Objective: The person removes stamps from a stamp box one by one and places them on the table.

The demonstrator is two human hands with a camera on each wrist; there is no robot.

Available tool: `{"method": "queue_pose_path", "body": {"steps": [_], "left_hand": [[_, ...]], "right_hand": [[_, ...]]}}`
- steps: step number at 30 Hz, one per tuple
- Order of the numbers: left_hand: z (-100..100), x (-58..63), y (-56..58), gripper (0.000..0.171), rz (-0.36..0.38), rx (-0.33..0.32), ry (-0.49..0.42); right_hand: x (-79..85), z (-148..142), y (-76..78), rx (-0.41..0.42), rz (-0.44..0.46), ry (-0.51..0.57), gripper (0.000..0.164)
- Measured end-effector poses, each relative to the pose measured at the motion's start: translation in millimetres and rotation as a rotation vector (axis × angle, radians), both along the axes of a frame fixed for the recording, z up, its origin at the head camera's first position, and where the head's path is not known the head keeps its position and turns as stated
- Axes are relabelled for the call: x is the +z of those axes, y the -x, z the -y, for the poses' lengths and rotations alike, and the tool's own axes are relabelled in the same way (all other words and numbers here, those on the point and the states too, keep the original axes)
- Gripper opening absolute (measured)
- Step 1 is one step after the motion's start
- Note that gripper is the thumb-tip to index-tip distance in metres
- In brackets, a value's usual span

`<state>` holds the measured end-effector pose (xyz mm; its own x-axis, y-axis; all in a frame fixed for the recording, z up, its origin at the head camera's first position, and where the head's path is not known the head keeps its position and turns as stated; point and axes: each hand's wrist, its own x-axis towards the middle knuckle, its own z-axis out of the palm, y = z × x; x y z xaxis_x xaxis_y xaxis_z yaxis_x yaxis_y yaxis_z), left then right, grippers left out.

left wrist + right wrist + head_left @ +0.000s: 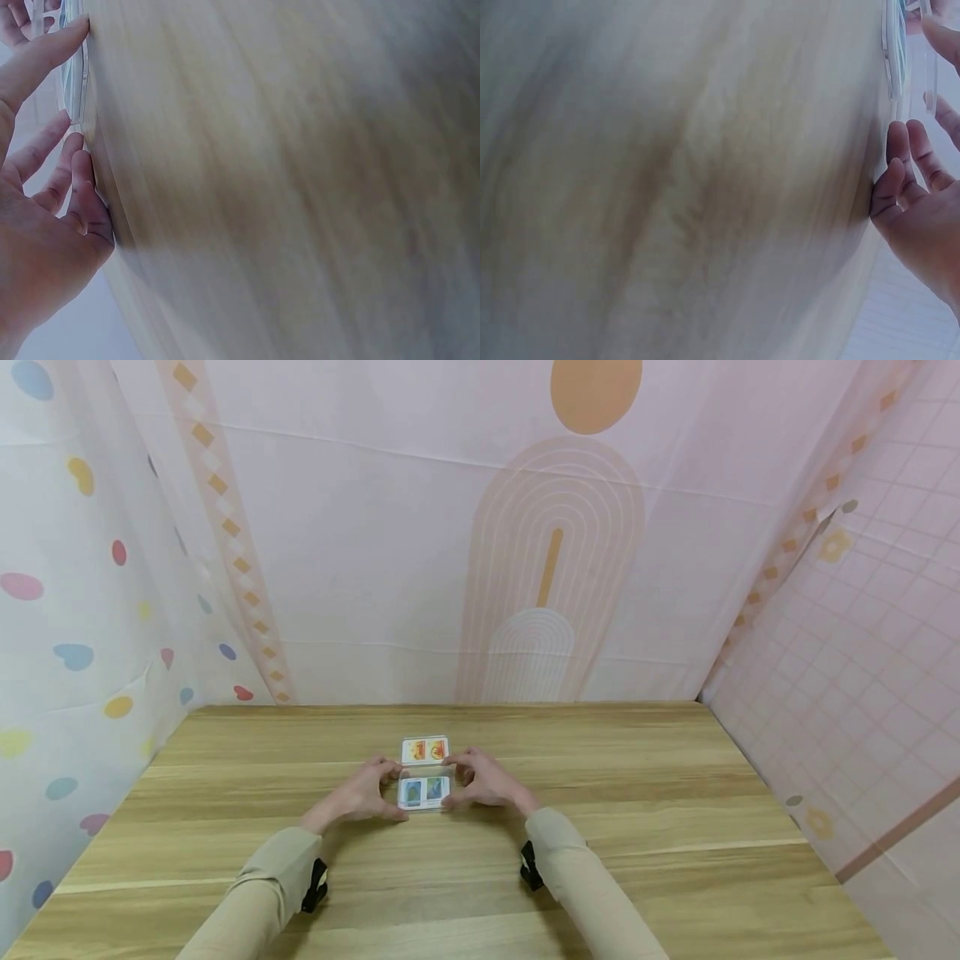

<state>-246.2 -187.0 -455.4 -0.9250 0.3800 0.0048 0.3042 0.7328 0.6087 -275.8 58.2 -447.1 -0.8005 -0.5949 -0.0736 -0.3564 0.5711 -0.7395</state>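
Note:
A shallow clear plastic case (424, 807) lies on the table between my hands. Within it are cards with blue-green pictures (413, 792). A clear plastic lid (931, 79) is held slightly apart from the case in the right wrist view. My right hand (483, 778) pinches this lid, thumb at the near edge and index finger at the far one. From the other side my left hand (366, 792) holds the lid in a similar thumb-and-finger span; its exact contact is partly hidden. Just beyond lies a white card with orange-red pictures (425, 750).
The wood-grain table (637, 793) stretches out on both sides of the hands. A patterned cloth (360, 568) hangs behind its far edge, with more cloth at left and right. Dark wrist mounts (315, 886) sit at both cuffs.

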Motion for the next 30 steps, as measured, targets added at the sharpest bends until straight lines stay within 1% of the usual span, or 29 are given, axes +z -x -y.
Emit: {"method": "queue_pose_path", "body": {"steps": [5,15,24,30], "left_hand": [[-0.5,1.1,-0.2,0.071,0.021,0.005,-0.013],[-1.6,2.8,-0.8,0.066,0.032,0.012,-0.017],[-0.8,1.5,-0.5,0.064,0.026,0.002,-0.025],[-0.4,0.6,-0.1,0.064,0.028,0.002,-0.038]], "right_hand": [[1.5,-5.0,1.9,0.007,-0.001,0.018,0.062],[4.8,-21.1,5.2,0.009,-0.006,0.030,0.065],[12.2,-47.5,6.1,0.007,-0.027,0.039,0.065],[10.8,-69.8,8.8,-0.001,-0.030,0.037,0.067]]}}
